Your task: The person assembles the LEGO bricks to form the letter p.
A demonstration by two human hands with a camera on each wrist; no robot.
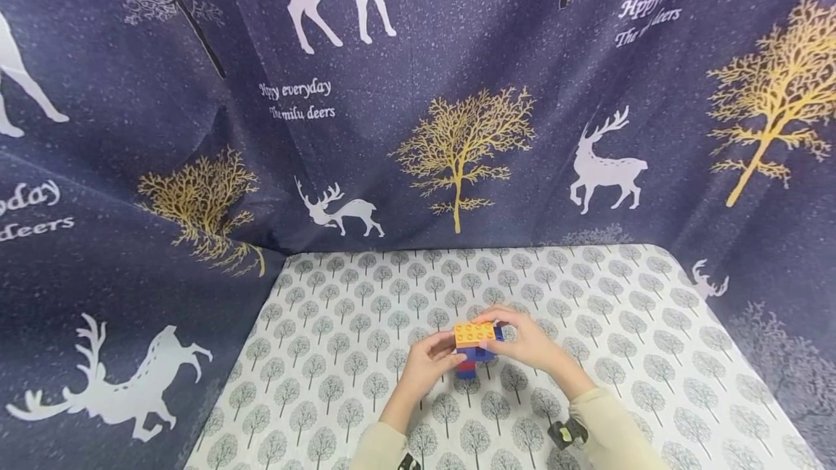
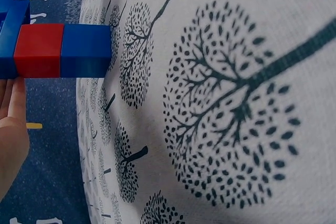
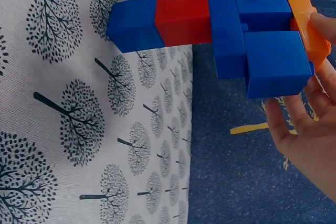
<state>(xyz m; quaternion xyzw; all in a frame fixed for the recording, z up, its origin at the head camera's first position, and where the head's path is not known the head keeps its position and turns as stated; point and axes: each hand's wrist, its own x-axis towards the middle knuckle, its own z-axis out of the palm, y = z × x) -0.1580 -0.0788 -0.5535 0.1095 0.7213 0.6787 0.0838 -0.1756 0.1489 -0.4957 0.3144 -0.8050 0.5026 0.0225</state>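
Both hands are at a small structure of toy building bricks, above the tree-print cloth. On top lies an orange brick (image 1: 474, 334) with round studs; below it are several blue bricks (image 3: 278, 64). A column of a red brick (image 3: 182, 17) and a blue brick (image 3: 134, 23) reaches down to the cloth. My left hand (image 1: 426, 365) grips the structure's left side, thumb near the red brick. My right hand (image 1: 527, 341) holds the right end, thumb on the orange brick and fingers behind. Whether the orange brick sits fully pressed down, I cannot tell.
A white cloth with grey trees (image 1: 353, 383) covers the table. Dark blue curtains (image 1: 366, 129) with deer and golden trees rise behind and on both sides of it. Dark straps (image 1: 567, 432) with wrist cameras sit over the pale sleeves (image 1: 610, 426).
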